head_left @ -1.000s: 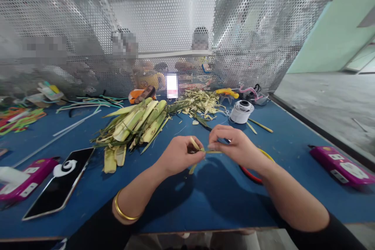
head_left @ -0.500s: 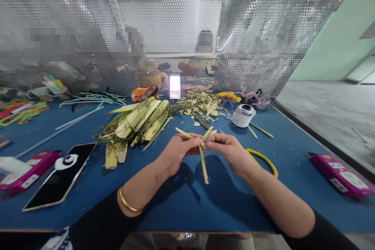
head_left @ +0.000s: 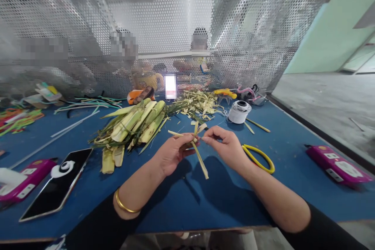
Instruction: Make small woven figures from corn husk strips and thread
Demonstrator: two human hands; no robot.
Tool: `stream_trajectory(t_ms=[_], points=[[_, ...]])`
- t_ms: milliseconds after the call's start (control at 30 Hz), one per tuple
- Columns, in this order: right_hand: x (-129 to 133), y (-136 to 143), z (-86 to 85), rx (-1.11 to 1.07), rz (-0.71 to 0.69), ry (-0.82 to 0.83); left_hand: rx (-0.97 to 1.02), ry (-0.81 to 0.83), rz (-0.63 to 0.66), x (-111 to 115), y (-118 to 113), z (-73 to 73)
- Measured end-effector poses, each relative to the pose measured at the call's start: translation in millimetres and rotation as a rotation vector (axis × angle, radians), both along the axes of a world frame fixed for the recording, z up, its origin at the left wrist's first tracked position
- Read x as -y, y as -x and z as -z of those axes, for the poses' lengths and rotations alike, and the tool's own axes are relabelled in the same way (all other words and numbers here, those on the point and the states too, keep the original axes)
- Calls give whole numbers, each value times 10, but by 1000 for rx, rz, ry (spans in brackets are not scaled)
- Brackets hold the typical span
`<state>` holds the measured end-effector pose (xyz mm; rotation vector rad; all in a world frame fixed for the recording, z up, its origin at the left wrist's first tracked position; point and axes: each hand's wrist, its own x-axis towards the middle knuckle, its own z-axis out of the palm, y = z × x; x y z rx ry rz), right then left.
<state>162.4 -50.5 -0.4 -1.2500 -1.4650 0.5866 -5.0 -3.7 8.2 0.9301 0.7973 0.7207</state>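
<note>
Nearest to us, our two forearms come in over the near edge of the blue tabletop (head_left: pixel 205 203), the left one wearing a gold bangle (head_left: pixel 124 209). Our left hand (head_left: pixel 171 152) is closed on a small bundle of pale leaf strips (head_left: pixel 197 142), pinching it where the strips cross, so the loose ends fan out above while one long strip hangs down toward the tabletop. Our right hand (head_left: pixel 227 146) meets it from the right, thumb and forefinger pinched on one of the strips at the same crossing. The bundle sits in the air just above the tabletop, between the two hands, which leaves room for the ends to turn freely.

Just right of the right wrist lie yellow-handled pliers (head_left: pixel 259 158), close enough to grab. To the near left a phone (head_left: pixel 57 185) lies flat beside a pink box (head_left: pixel 22 181); another pink box (head_left: pixel 336 164) rests at the far right.

Farther out, left of centre, a heap of green and yellow stalks (head_left: pixel 137 123) lies within reach as stock, with a pile of pale trimmings (head_left: pixel 199 105) beyond it. A spool of white thread (head_left: pixel 238 111) stands to the right of the trimmings. At the back a perforated metal screen (head_left: pixel 175 27) closes off the tabletop, and other people sit behind it.
</note>
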Motion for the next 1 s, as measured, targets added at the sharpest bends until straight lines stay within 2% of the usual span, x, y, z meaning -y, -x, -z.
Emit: stream_trajectory(t_ms=[133, 233, 333, 467, 633, 800, 1000], points=[[8, 21, -10, -96, -69, 70, 78, 79, 21, 6, 1, -51], [16, 50, -33, -176, -123, 133, 99, 158, -26, 19, -23, -69], [21, 79, -52, -247, -198, 246, 93, 219, -67, 23, -43, -59], [22, 128, -29, -284, -317, 365, 98, 253, -47, 25, -53, -31], [8, 130, 6, -293, -313, 283, 64, 276, -62, 31, -60, -50], [6, 28, -45, -210, -276, 291, 53, 256, -59, 12, -59, -59], [-2, -4, -9, 62, -145, 144, -119, 27, -103, -2, -54, 12]])
